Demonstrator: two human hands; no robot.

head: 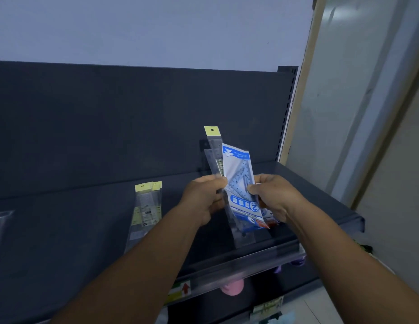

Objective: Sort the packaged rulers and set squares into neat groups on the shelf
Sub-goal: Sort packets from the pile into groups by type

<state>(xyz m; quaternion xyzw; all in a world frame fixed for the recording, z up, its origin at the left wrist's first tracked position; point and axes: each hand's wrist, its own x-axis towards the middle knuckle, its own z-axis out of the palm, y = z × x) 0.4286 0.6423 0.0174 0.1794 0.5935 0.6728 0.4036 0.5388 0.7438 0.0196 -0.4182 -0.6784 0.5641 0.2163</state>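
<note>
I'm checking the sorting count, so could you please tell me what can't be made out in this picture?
All in the head view:
- How many packs are in the held bundle: the blue set square pack and both hands, left hand and right hand, cover the ruler packs behind.
- Print on the yellow-topped rulers on the shelf: too small and dim.
- The clear pack at the left edge: cut off by the frame.
- Items under the shelf: hidden by the shelf lip.

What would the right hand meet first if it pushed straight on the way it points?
Probably the left hand, just past the blue set-square packet that the right hand grips; depth is unclear.
</note>
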